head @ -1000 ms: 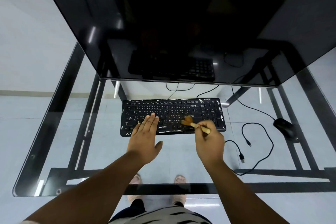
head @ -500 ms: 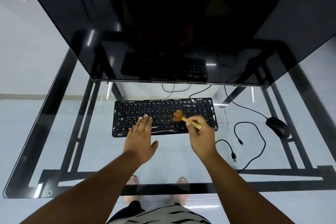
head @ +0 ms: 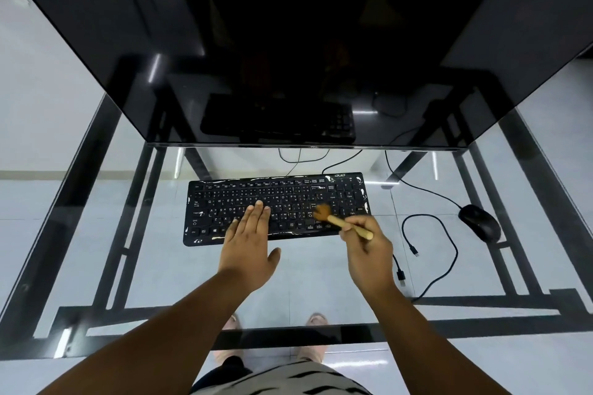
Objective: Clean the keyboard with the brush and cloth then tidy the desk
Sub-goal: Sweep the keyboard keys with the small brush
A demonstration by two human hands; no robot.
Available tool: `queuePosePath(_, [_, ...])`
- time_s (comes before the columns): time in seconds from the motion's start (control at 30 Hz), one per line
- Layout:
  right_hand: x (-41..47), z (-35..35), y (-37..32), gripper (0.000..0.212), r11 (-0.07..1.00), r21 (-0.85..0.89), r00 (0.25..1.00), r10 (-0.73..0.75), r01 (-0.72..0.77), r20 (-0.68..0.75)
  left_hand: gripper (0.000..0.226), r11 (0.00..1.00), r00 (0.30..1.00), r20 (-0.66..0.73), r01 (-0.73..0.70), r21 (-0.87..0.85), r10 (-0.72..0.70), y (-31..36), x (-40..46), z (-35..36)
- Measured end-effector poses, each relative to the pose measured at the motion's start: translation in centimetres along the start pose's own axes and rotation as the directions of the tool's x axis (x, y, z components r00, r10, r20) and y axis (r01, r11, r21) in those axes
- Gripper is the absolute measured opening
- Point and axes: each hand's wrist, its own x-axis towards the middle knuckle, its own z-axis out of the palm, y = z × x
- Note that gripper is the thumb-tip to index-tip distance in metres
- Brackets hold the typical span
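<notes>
Brush (head: 333,218) has swept rightward over keyboard (head: 276,207), mouse (head: 479,223) beside.

Black keyboard (head: 276,207) under a wooden brush (head: 340,221)
Keyboard lies flat on glass; brush bristles blurred over its right-hand keys.

we record the keyboard (head: 276,207) as black with white key legends and white smears along its far and near edges. the brush (head: 340,221) has reddish-brown bristles and a pale tan wooden handle. the mouse (head: 479,222) near the desk's right edge is black, as are the loose cable (head: 447,244) and the monitor (head: 288,42) screen. the desk (head: 96,266) is clear glass on a black frame. the floor beneath shows pale grey tiles. the garment (head: 282,378) is light with black stripes.
</notes>
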Motion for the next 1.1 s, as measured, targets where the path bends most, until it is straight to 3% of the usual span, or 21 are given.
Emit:
queuePosePath(0.07, [-0.1,-0.4,0.1,0.013,0.999,-0.043,0.997,-0.014,0.018,0.072,0.082,1.0,1.0,0.007,-0.007,0.009,0.007,0.4,0.3,0.1])
queuePosePath(0.2, [0.3,-1.8,0.6,0.016,0.996,-0.09,0.993,-0.017,0.007,-0.114,0.082,1.0,1.0,0.008,-0.028,0.001,0.028,1.6,0.8,0.4])
queuePosePath(0.27, [0.2,-2.2,0.8,0.015,0.999,-0.041,0.999,0.005,-0.007,-0.045,0.082,0.999,0.999,0.015,-0.042,0.01,0.041,2.0,1.0,0.5])
queuePosePath(0.37, [-0.3,-2.6,1.0,0.017,0.993,-0.117,0.995,-0.015,0.026,0.101,0.082,0.999,0.999,0.019,-0.045,0.024,0.045,2.3,1.1,0.5])
queuePosePath(0.5, [-0.2,-3.8,1.1,0.017,0.996,-0.091,0.997,-0.016,0.009,-0.073,0.082,0.998,0.998,0.026,-0.059,0.017,0.058,3.2,1.3,0.8])
queuePosePath(0.6, [0.0,-4.3,0.9,0.012,0.997,-0.068,0.999,-0.031,0.03,-0.012,0.082,0.997,0.997,0.031,-0.066,0.031,0.065,3.7,1.4,0.8])
queuePosePath(0.73, [0.8,-5.2,1.6,0.013,0.999,-0.051,0.99,0.001,-0.009,-0.143,0.082,0.998,0.998,0.026,-0.066,0.015,0.065,4.2,1.6,0.9])
queuePosePath(0.83, [1.2,-5.6,2.1,0.014,0.995,-0.103,0.996,-0.013,0.004,-0.091,0.081,0.997,0.997,0.043,-0.071,0.029,0.07,4.4,1.6,1.0])
queuePosePath(0.93, [1.5,-5.8,1.9,0.013,0.996,-0.093,0.987,-0.017,0.002,-0.158,0.081,0.998,0.997,0.037,-0.065,0.009,0.065,4.7,1.6,1.0])
queuePosePath(1.1, [2.3,-4.3,0.5,0.007,0.989,-0.106,0.995,-0.102,0.103,0.021,0.081,0.998,0.998,0.037,-0.054,0.018,0.053,4.9,1.7,1.0])
